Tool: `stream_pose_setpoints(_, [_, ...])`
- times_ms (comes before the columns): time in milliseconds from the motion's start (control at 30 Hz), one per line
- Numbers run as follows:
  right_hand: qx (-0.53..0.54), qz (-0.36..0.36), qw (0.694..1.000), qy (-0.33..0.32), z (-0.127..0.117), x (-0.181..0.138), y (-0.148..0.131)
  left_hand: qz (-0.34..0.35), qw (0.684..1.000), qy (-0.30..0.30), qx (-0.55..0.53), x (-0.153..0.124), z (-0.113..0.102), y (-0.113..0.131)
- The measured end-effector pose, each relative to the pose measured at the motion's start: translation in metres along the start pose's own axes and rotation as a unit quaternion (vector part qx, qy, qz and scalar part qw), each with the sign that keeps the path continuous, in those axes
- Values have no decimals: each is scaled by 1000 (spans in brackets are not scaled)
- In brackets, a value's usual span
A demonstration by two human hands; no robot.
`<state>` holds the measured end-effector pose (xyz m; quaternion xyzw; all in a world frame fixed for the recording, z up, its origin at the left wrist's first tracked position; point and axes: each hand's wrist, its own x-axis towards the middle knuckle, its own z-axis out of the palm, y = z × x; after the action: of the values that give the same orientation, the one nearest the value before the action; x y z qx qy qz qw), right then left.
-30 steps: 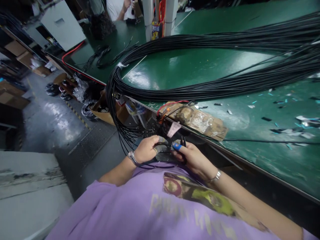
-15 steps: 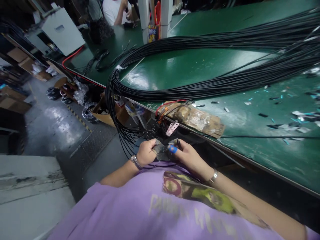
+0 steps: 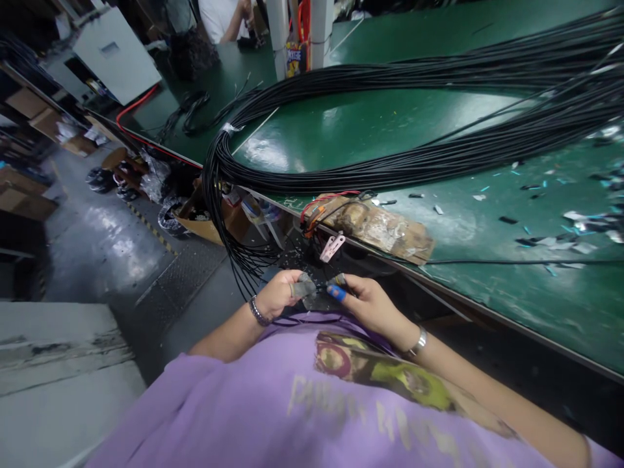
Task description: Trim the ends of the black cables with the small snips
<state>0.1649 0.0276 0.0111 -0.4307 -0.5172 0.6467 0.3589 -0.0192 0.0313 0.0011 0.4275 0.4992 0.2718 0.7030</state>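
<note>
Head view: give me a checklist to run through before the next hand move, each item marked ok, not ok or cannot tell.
1. Left hand and right hand both in view: ok.
2. What the fingertips hold identified: cannot tell, too small and dark.
3. Blue covering on the right thumb: ok.
4. Black cable bundle tied near its bend: ok, white tie visible.
5. Green table free of scraps: not ok, many lie scattered.
</note>
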Motion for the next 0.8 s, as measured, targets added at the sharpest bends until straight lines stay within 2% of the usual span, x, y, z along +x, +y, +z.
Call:
stream_pose_setpoints(33, [34, 25, 999, 3, 1, 0, 1, 13, 999, 9, 27, 1, 0, -2])
stream_pose_setpoints(100, [129, 91, 987, 18, 4, 0, 5, 90, 985, 59, 134, 2, 1, -5])
stream_pose_setpoints(133, [181, 125, 975, 27, 5, 1, 7, 143, 964, 95, 205, 3, 2, -7])
stream_pose_setpoints(200, [274, 177, 945, 35, 7, 4, 11, 234, 897, 163, 338, 3, 5, -11])
stream_pose_setpoints(267, [331, 212, 919, 20, 8, 6, 13, 283, 835, 201, 427, 4, 7, -15])
stream_pose_setpoints(300, [344, 222, 912, 10, 8, 7, 13, 292, 819, 206, 448, 3, 7, -17])
stream_pose_setpoints(333, [350, 227, 909, 0, 8, 7, 13, 291, 817, 202, 454, 3, 7, -18])
stream_pose_setpoints(367, [348, 226, 910, -8, 8, 7, 13, 282, 828, 192, 445, 3, 7, -18])
stream_pose_setpoints(433, [329, 210, 920, -16, 8, 5, 14, 246, 881, 153, 374, 2, 6, -15])
stream_pose_setpoints(500, [299, 186, 936, -16, 6, 5, 15, 192, 946, 95, 244, 3, 5, -8])
stream_pose_setpoints(567, [263, 158, 952, -13, 4, 6, 15, 128, 986, 38, 102, 6, 2, 2])
stream_pose_setpoints(667, [215, 122, 969, -2, -1, 16, 10, 34, 999, -16, -30, 12, -5, 17])
stream_pose_setpoints(800, [209, 107, 972, 17, -2, 34, -4, -40, 992, -62, -105, 19, -15, 29])
